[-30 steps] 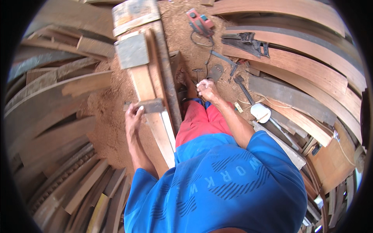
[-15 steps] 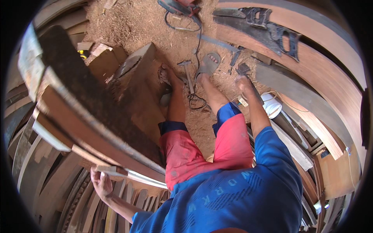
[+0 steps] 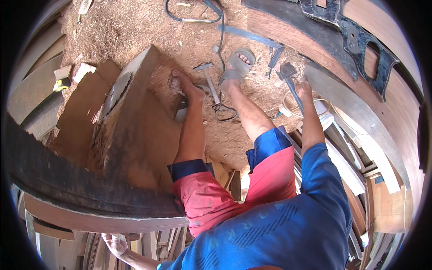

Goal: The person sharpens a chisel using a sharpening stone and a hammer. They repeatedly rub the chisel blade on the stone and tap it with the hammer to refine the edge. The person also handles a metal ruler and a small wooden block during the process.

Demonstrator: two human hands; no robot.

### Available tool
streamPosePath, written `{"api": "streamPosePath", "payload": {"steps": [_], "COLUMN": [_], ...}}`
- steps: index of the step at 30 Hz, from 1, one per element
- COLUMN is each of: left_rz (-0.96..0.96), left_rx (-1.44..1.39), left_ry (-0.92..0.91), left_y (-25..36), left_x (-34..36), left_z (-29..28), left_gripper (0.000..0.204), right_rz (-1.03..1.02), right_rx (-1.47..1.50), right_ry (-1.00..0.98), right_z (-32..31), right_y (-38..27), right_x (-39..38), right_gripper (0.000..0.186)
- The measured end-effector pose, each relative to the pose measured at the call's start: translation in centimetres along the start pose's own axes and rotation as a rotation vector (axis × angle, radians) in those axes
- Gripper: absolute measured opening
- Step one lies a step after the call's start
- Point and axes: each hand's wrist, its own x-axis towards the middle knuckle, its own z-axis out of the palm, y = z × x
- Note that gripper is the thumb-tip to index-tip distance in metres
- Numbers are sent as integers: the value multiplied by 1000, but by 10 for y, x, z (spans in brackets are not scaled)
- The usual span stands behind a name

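Observation:
My right hand (image 3: 304,88) is closed around the handle of a hammer (image 3: 286,70) with a dark, blocky head, held low over the sawdust at the right. A long curved wooden plank (image 3: 103,221) with a dark, rough face stretches from the left edge to my thigh. On its near side, my left hand (image 3: 116,245) is closed on a small wooden piece (image 3: 130,236) by the plank's lower edge. The plank hides part of that piece. Beyond the plank, a thick brown timber block (image 3: 135,90) with a ragged end stands beside my bare left foot.
Another hammer (image 3: 211,83) lies between my feet near a black cord (image 3: 220,27). A metal square (image 3: 252,37) and handsaws (image 3: 366,54) lie farther right. A yellow tape measure (image 3: 61,84) sits at the far left. Stacked planks (image 3: 360,94) flank the right, near a white container (image 3: 321,109).
The plank has come down from its slanting position and now lies more crosswise, with my left hand lower beside it. My right hand still holds the hammer. The view has shifted, too.

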Motion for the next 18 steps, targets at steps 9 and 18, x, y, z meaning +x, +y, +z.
{"api": "streamPosePath", "payload": {"steps": [9, 18], "left_rz": [51, 1], "left_rx": [129, 96], "left_ry": [215, 102], "left_y": [11, 17], "left_x": [-6, -8], "left_z": [23, 25], "left_gripper": [54, 55], "right_rz": [19, -144], "right_rx": [-138, -217], "right_ry": [-270, -613], "right_z": [31, 44], "right_y": [-16, -35], "right_x": [-57, -65], "right_gripper": [56, 59]}}
